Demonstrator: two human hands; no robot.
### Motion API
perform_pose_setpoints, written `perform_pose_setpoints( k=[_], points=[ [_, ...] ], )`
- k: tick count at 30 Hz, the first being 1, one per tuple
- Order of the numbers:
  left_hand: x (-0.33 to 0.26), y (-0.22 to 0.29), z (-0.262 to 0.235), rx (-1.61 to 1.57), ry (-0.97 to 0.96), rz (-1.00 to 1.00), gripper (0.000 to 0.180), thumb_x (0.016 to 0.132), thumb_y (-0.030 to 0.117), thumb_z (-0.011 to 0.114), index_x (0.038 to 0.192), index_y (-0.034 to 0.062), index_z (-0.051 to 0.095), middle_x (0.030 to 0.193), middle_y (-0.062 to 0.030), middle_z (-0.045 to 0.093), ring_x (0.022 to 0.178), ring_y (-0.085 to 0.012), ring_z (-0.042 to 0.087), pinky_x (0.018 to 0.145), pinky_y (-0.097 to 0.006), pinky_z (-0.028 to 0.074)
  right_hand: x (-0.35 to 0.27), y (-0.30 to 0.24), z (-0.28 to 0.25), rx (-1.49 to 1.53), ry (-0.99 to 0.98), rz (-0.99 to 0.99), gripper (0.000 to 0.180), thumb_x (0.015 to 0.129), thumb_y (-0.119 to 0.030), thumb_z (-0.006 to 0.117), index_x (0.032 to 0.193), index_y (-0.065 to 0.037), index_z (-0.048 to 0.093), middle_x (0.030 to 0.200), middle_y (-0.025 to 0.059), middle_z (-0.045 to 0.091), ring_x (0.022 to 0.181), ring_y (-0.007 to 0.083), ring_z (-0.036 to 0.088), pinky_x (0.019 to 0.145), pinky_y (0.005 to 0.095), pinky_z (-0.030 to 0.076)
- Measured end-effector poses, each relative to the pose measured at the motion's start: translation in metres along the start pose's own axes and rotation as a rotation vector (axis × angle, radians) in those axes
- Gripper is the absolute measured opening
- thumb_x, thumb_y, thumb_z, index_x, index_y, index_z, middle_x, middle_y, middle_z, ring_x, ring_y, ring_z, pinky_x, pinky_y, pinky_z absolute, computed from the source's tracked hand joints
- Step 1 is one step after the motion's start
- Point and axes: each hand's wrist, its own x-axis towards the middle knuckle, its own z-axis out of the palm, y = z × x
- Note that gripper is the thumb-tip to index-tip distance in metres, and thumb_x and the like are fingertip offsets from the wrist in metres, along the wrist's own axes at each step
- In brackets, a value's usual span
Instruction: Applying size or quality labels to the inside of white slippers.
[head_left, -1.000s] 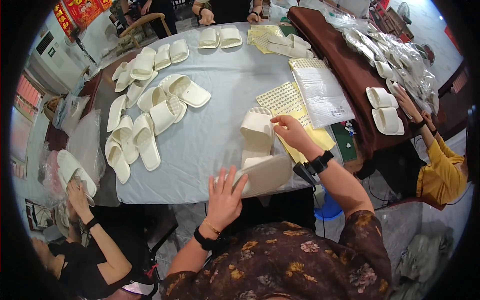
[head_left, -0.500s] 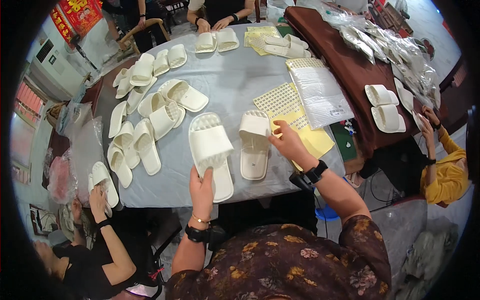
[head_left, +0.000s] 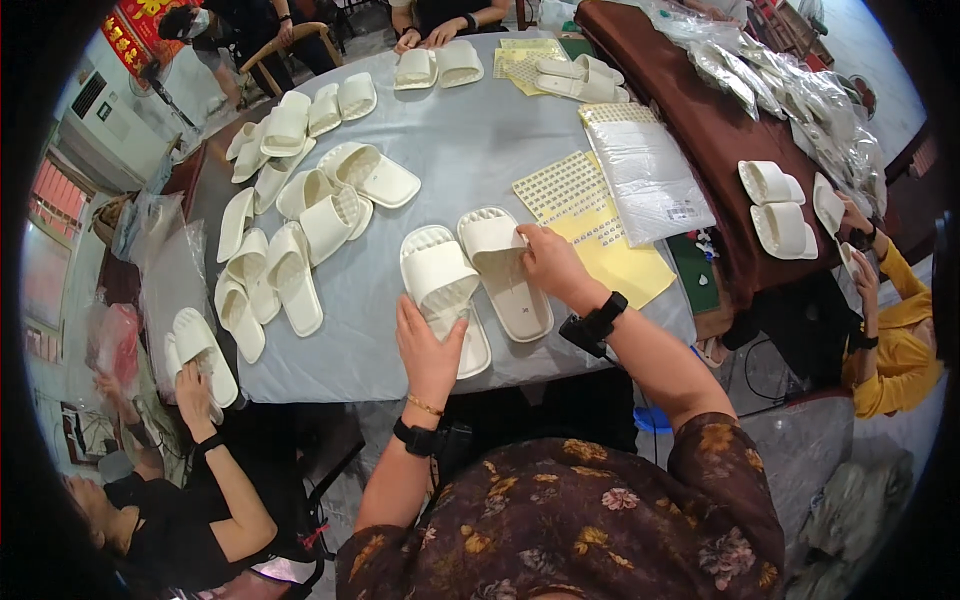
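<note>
Two white slippers lie side by side on the table in front of me. My left hand (head_left: 432, 348) grips the left slipper (head_left: 437, 272) near its strap, with the thumb on one side and the fingers on the other. My right hand (head_left: 556, 265) pinches the strap edge of the right slipper (head_left: 516, 296), whose insole carries a small dark mark. The toe ends of both slippers point away from me and nearly touch. Beyond my right hand lies a yellow sticker sheet (head_left: 562, 187).
Several white slippers (head_left: 294, 280) lie in groups on the left of the grey-covered table (head_left: 440, 140). A clear plastic packet (head_left: 652, 175) rests on the right. Co-workers at the left, far side and right handle slippers. Plastic-wrapped slippers (head_left: 735, 80) cover part of the brown surface.
My left hand has brought its slipper right, against the other one. My right hand has moved left and closed on the right slipper's strap, tilting that slipper. The view has shifted slightly.
</note>
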Motion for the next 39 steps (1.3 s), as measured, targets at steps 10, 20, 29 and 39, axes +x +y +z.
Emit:
perform_pose_setpoints(
  k=[10, 20, 29, 39],
  points=[
    [0.003, 0.038, -0.014, -0.081, -0.271, 0.634, 0.048, 0.080, 0.010, 0.068, 0.127, 0.0062, 0.058, 0.128, -0.0116, 0.058, 0.123, -0.0304, 0.050, 0.104, -0.042, 0.037, -0.054, -0.026, -0.009, -0.037, 0.056, -0.018, 0.033, 0.082, -0.008, 0.065, 0.112, -0.004, 0.054, 0.108, 0.0179, 0.055, 0.096, 0.0377, 0.058, 0.084, 0.0446, 0.050],
    [0.021, 0.034, 0.000, 0.206, -0.201, 0.600, 0.054, 0.078, 0.025, 0.074, 0.127, 0.0060, 0.058, 0.131, -0.0127, 0.056, 0.125, -0.0296, 0.048, 0.104, -0.043, 0.037, -0.074, -0.017, -0.001, -0.056, 0.021, -0.132, 0.031, 0.083, -0.012, 0.065, 0.112, -0.003, 0.055, 0.111, 0.0179, 0.055, 0.103, 0.0372, 0.055, 0.090, 0.0439, 0.047],
    [0.007, 0.030, 0.009, -0.190, -0.198, 0.439, 0.053, 0.079, 0.019, 0.073, 0.127, 0.0051, 0.057, 0.138, -0.0186, 0.049, 0.123, -0.0397, 0.047, 0.103, -0.047, 0.037, -0.070, -0.016, 0.004, 0.035, 0.013, -0.151, 0.032, 0.081, -0.008, 0.066, 0.112, -0.003, 0.057, 0.110, 0.0193, 0.056, 0.104, 0.0396, 0.054, 0.090, 0.0456, 0.047],
    [0.011, 0.030, 0.012, -0.014, -0.272, 0.570, 0.051, 0.081, 0.027, 0.072, 0.126, 0.0093, 0.058, 0.136, -0.0125, 0.052, 0.124, -0.0334, 0.047, 0.103, -0.046, 0.036, -0.070, -0.022, -0.012, 0.055, -0.005, -0.079, 0.021, 0.081, -0.008, 0.067, 0.102, -0.004, 0.065, 0.099, 0.0159, 0.060, 0.095, 0.0358, 0.060, 0.082, 0.0419, 0.050]
  ],
)
